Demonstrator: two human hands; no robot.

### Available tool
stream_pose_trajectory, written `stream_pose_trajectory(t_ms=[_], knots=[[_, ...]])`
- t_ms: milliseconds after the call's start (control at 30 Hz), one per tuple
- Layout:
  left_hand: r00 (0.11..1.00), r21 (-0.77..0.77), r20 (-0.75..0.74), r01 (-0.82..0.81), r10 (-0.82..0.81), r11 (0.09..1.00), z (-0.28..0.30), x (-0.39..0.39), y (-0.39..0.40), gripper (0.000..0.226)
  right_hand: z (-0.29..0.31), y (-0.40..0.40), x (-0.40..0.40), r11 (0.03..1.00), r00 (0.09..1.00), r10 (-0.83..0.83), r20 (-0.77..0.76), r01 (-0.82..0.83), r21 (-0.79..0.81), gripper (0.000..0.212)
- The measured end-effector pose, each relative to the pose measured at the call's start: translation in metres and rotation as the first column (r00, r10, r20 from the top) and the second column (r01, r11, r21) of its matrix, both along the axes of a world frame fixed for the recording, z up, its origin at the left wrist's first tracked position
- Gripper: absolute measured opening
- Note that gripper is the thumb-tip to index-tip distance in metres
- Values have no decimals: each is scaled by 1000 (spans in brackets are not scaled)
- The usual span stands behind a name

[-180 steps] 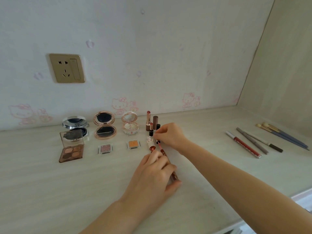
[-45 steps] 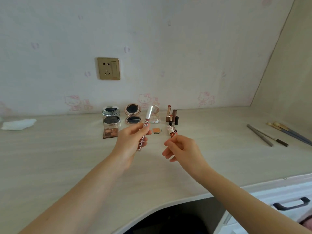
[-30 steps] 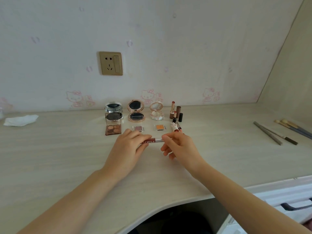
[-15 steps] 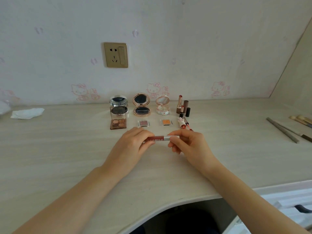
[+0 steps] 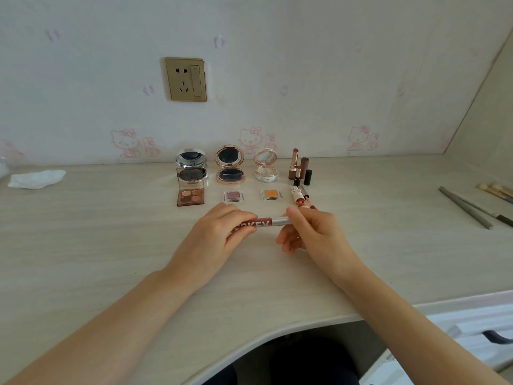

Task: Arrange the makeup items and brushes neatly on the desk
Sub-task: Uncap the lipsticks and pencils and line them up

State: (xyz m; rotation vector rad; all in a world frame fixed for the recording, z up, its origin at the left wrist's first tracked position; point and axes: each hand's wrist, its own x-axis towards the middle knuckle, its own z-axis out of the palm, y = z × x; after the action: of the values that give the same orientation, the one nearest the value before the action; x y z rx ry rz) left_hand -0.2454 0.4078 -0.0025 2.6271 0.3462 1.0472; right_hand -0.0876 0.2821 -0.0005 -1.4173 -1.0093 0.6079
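A red lip gloss tube (image 5: pixel 266 222) with a silver cap lies crosswise between both hands, just above the desk (image 5: pixel 83 259). My left hand (image 5: pixel 216 234) grips its red body and my right hand (image 5: pixel 311 232) pinches the silver cap end. Behind them stand three open round compacts (image 5: pixel 230 166) in a row. In front of these lie a brown eyeshadow palette (image 5: pixel 191 197) and two small single-pan shadows (image 5: pixel 233 195). Upright lipsticks (image 5: pixel 299 169) stand to the right, with a small lying lip tube (image 5: pixel 298 197) before them.
Grey pencils (image 5: pixel 466 208) and gold-handled brushes (image 5: pixel 495 190) lie at the far right by the side wall. A white tissue (image 5: pixel 37 178) rests at the far left. A wall socket (image 5: pixel 186 79) is above. A drawer (image 5: pixel 477 329) is below the desk edge at lower right.
The red tube, held upright in my left hand alone 1.5 s ago, has been turned level and lowered toward the desk, with my right hand taking its cap end. The view has shifted slightly.
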Motion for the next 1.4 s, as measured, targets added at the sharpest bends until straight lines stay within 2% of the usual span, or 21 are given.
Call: stream_pose_trajectory(t_ms=[100,200,333,433,500,600,667,767,867,967,1067,1200,1333,1400], knots=[[1000,-40,-7,-1,1,999,0,-1,0,23,-2,-1,1,1000,996,-3,90,0,29,17],[1000,-56,4,-11,11,998,0,-1,0,23,-3,-2,3,1000,984,3,179,-8,24,22],[1000,-53,17,-6,7,999,0,0,-2,24,-2,-3,2,996,984,-87,157,89,-8,13],[1000,-71,28,-2,4,997,-2,1,-3,25,-2,-2,0,993,976,-107,190,114,-26,20],[1000,-76,27,-3,5,997,-2,1,-3,25,-2,-3,1,992,965,-120,234,125,-7,16],[1000,-76,22,-6,8,997,-2,0,0,26,-3,-4,1,994,947,-107,304,104,26,26],[1000,-79,25,-8,10,997,-2,-1,0,26,-4,-4,1,995,956,-94,277,85,44,26],[1000,-81,24,-4,6,997,-2,-1,-1,26,-3,-3,0,993,964,-112,239,118,-11,16],[1000,-78,27,0,2,997,-3,0,-3,25,-5,-2,1,989,945,-127,300,145,-39,24],[1000,-71,22,-4,6,997,-2,0,-2,25,-7,-2,2,991,934,-119,336,135,-23,16],[1000,-69,22,-3,4,998,-2,0,-2,25,-7,-3,3,994,941,-98,325,111,-20,26],[999,-77,33,-8,10,997,-2,-1,-2,25,-7,-2,2,990,950,-133,283,138,0,10],[999,-83,41,-14,18,996,-1,-1,-2,24,-6,-1,2,984,952,-160,261,174,-30,19],[999,-86,34,-17,20,996,-1,-1,-2,24,-7,-1,3,986,947,-157,279,169,-19,13]])
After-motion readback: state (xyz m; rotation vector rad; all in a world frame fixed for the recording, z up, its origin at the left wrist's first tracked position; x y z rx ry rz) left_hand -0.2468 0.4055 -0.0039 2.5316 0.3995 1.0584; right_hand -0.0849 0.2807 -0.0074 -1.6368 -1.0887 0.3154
